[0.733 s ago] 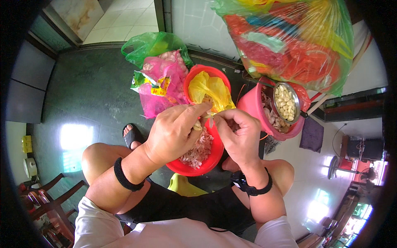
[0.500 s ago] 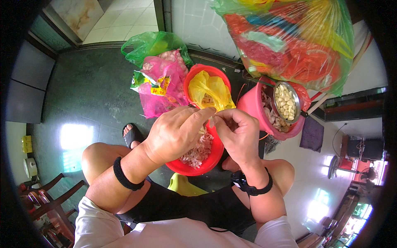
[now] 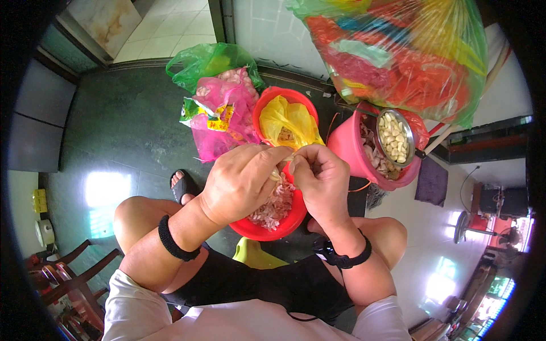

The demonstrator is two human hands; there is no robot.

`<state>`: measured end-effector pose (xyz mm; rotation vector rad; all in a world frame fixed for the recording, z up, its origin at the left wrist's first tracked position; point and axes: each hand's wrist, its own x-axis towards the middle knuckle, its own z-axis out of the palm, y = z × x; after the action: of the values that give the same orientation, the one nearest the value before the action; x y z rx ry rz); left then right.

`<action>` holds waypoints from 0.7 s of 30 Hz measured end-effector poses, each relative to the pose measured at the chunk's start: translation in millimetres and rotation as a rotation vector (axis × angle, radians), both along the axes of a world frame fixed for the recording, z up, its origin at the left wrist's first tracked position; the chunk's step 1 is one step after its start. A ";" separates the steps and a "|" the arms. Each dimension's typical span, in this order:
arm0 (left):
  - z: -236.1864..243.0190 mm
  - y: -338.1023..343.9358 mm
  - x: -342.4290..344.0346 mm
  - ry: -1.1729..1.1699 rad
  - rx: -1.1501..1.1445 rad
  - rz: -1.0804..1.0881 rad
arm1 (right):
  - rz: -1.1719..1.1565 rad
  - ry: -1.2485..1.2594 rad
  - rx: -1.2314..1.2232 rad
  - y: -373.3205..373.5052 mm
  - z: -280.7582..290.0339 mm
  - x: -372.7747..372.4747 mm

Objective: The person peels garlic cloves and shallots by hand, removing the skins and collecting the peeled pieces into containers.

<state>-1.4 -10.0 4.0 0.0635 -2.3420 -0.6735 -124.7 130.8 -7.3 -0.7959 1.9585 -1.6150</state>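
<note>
Above a red basin (image 3: 296,216) of unpeeled, pinkish garlic cloves (image 3: 276,207), both my hands meet at the fingertips. My left hand (image 3: 239,184) is closed, with a pale garlic clove (image 3: 275,175) showing below its curled fingers. Thumb and fingers of my right hand (image 3: 323,179) pinch a small pale piece at the same spot; it looks like a garlic clove or its skin, mostly hidden by the fingers. Just beyond sits a red bucket (image 3: 267,98) lined with a yellow plastic bag (image 3: 284,116). Peeled cloves (image 3: 393,138) fill a metal bowl (image 3: 410,153) to the right.
The metal bowl rests on a pink bucket (image 3: 344,142) holding garlic skins. Pink mesh bags (image 3: 219,133) of garlic and a green bag (image 3: 199,59) stand at the far left. A large bag of coloured plastic (image 3: 398,62) looms far right. A yellow-green stool (image 3: 256,256) shows between my legs.
My right hand has shifted slightly left and its fingers have moved at the pinch. A pale clove now shows more clearly under my left fingers.
</note>
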 end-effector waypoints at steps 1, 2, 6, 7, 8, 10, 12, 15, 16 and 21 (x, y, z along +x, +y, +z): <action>-0.8 -1.1 1.8 -0.029 0.029 0.001 | -0.001 -0.001 -0.001 0.1 -1.1 0.4; -1.0 -2.0 2.4 -0.056 0.059 0.002 | 0.007 -0.077 -0.068 -0.4 -2.2 0.7; 2.1 1.9 -6.1 0.013 0.241 0.064 | 0.045 -0.452 -0.260 -0.2 -1.2 1.9; 1.3 2.7 -6.2 -0.024 0.363 0.080 | 0.047 -0.451 -0.262 -0.7 1.4 2.7; -0.7 4.2 -7.2 -0.064 0.489 0.094 | 0.062 -0.528 -0.292 -0.6 3.1 3.1; 2.7 8.4 -7.7 -0.090 0.585 0.077 | 0.076 -0.606 -0.323 -0.6 3.6 4.0; 3.3 9.5 -6.5 -0.115 0.680 0.061 | 0.058 -0.682 -0.330 -1.0 3.9 5.0; -3.7 5.8 -4.6 -0.102 0.961 -0.053 | 0.094 -0.671 -0.361 -1.6 0.9 3.3; -5.9 4.3 -4.9 -0.090 1.061 -0.088 | 0.094 -0.669 -0.363 -0.9 1.6 2.0; 2.9 -3.3 -0.4 -0.101 1.512 -0.141 | 0.199 -0.426 -0.319 7.1 14.6 -7.4</action>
<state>-1.7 -13.2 6.9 0.5899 -1.3958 -2.3418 -132.0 137.8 7.3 -0.6674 1.3084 -1.8187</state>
